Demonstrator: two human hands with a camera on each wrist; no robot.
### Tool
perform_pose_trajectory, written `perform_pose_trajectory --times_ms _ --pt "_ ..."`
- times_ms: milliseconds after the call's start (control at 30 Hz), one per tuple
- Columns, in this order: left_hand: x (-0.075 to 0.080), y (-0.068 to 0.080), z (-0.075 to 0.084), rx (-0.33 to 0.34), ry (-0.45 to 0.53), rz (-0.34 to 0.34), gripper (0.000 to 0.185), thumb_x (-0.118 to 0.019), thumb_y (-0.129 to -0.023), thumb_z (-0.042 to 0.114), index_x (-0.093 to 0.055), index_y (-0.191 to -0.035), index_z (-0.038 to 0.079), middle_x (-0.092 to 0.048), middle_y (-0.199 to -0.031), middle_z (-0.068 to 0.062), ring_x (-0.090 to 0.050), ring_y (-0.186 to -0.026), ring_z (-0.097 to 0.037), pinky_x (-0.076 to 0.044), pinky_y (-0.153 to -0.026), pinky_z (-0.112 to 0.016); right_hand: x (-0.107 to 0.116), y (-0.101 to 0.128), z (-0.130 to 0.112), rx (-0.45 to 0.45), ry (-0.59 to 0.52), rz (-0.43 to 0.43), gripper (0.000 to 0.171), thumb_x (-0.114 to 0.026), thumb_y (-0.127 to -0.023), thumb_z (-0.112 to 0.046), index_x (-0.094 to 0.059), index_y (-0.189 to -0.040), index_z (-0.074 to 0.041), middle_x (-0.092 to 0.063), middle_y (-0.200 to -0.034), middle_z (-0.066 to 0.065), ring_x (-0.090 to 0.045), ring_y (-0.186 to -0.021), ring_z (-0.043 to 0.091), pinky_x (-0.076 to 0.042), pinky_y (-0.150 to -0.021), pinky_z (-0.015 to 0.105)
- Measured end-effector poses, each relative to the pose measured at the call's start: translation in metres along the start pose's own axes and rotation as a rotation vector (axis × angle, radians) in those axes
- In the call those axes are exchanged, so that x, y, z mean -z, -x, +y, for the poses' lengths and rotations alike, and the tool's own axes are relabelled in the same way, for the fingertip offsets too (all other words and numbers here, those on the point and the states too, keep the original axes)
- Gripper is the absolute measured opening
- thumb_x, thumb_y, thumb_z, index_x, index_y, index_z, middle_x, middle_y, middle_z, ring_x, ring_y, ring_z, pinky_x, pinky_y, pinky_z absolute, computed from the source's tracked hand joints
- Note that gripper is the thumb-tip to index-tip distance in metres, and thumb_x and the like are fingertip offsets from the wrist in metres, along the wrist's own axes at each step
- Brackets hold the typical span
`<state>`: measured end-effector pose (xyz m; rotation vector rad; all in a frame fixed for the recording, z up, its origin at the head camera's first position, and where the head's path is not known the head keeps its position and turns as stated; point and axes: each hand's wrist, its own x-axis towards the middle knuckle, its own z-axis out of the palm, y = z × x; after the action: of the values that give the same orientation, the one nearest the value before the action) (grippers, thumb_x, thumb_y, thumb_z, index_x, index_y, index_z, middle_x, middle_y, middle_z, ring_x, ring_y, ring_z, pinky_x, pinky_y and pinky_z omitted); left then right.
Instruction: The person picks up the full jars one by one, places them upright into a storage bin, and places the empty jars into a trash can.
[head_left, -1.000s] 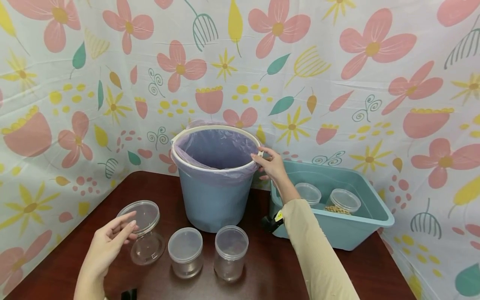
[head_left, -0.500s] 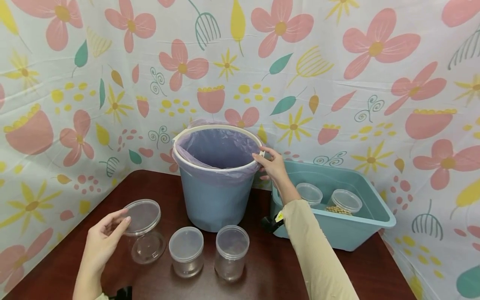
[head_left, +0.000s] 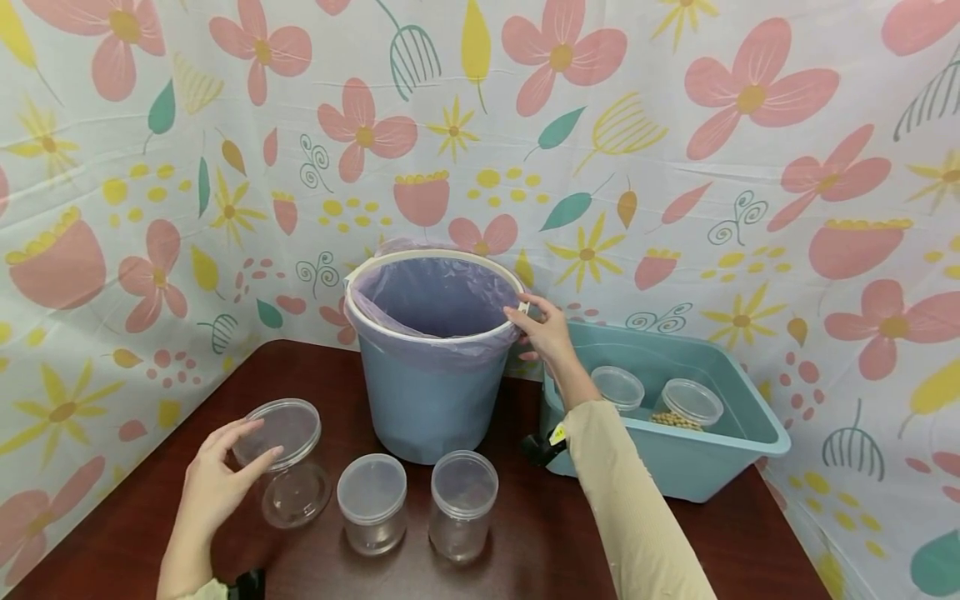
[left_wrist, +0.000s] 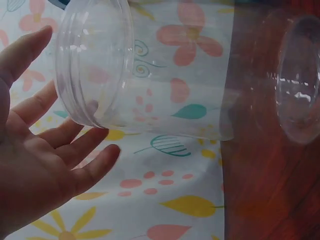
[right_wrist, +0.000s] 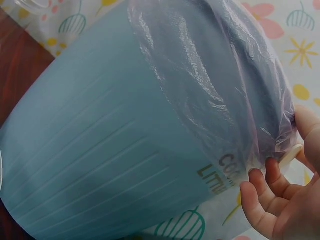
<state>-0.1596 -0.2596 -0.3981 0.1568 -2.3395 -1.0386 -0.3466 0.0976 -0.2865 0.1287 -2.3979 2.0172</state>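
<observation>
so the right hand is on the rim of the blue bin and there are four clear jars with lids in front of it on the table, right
Not quite. The right hand is at the rim of the blue bin, but the head view shows three clear lidded jars on the table in front of it, not four: a large jar by the left hand, a short jar and a taller jar.

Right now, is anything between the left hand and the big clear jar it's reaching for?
Nothing visible. The left hand is open right beside the lidded clear jar, its fingers at the lid's edge. The two smaller jars stand off to the jar's other side, clear of the hand.
</observation>
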Motion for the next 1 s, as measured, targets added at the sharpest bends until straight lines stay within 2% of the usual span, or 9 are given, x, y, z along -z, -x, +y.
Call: perform_pose_trajectory --times_ms 67,133,300,500,667,900,1000 --pt "-0.001 0.0001 -0.0016 0.006 0.015 -0.034 0.046 -0.074 -0.073 0.02 -0.059 -0.111 -0.002 -0.041 -0.126 -0.024 -0.039 -0.111 -0.04 -0.034 -0.077 -0.041 -0.0001 0.0002 0.0007 -0.005 -0.001 0.005 0.053 -0.064 -0.082 -0.029 -0.046 -0.131 -0.018 -0.044 -0.087 0.005 -0.047 -0.067 0.019 -0.049 -0.065 0.045" --pt "-0.0017 0.0001 -0.0026 0.019 0.036 -0.059 0.046 -0.074 -0.073 0.019 -0.059 -0.111 -0.003 -0.035 -0.129 -0.028 -0.034 -0.114 -0.045 -0.033 -0.079 -0.048 -0.0003 0.0004 0.0011 -0.009 -0.002 0.008 0.053 -0.064 -0.083 -0.029 -0.046 -0.131 -0.018 -0.044 -0.087 0.005 -0.047 -0.066 0.018 -0.05 -0.063 0.042" --pt "-0.0031 0.0002 -0.0059 0.051 0.047 -0.11 0.05 -0.073 -0.074 0.024 -0.057 -0.114 -0.002 -0.031 -0.13 -0.03 -0.031 -0.116 -0.048 -0.032 -0.082 -0.053 -0.0015 0.0004 0.0016 -0.01 -0.029 0.016 0.052 -0.064 -0.083 -0.028 -0.046 -0.131 -0.019 -0.044 -0.084 0.005 -0.046 -0.061 0.015 -0.049 -0.051 0.031" --pt "-0.0004 -0.0001 -0.0094 0.079 0.039 -0.203 0.066 -0.077 -0.07 0.028 -0.049 -0.125 0.002 -0.027 -0.133 -0.03 -0.025 -0.118 -0.051 -0.024 -0.085 -0.061 -0.0013 0.0006 0.0017 0.0 -0.045 0.013 0.052 -0.064 -0.082 -0.03 -0.047 -0.13 -0.02 -0.044 -0.08 0.004 -0.047 -0.065 0.019 -0.048 -0.049 0.03" --pt "0.0 -0.002 -0.0092 0.069 0.022 -0.215 0.074 -0.08 -0.065 0.027 -0.046 -0.127 0.003 -0.028 -0.131 -0.031 -0.027 -0.116 -0.05 -0.026 -0.084 -0.059 -0.0018 0.0002 0.0008 0.004 -0.047 0.015 0.052 -0.064 -0.082 -0.03 -0.048 -0.13 -0.02 -0.044 -0.079 0.003 -0.048 -0.071 0.024 -0.048 -0.049 0.03" --pt "-0.0047 -0.0033 -0.0089 0.088 0.04 -0.216 0.078 -0.08 -0.064 0.026 -0.043 -0.13 0.004 -0.028 -0.131 -0.03 -0.028 -0.115 -0.049 -0.028 -0.084 -0.057 -0.0025 -0.0001 0.0003 -0.016 -0.042 0.027 0.051 -0.064 -0.082 -0.029 -0.048 -0.13 -0.021 -0.044 -0.083 0.004 -0.048 -0.061 0.014 -0.049 -0.052 0.032" --pt "-0.0077 -0.0033 -0.0095 0.09 0.038 -0.191 0.078 -0.081 -0.063 0.026 -0.045 -0.129 0.005 -0.029 -0.131 -0.029 -0.029 -0.115 -0.049 -0.028 -0.084 -0.058 -0.0021 -0.0004 0.0006 -0.021 -0.04 0.035 0.051 -0.065 -0.082 -0.03 -0.049 -0.129 -0.022 -0.045 -0.083 0.004 -0.048 -0.061 0.015 -0.049 -0.05 0.031"
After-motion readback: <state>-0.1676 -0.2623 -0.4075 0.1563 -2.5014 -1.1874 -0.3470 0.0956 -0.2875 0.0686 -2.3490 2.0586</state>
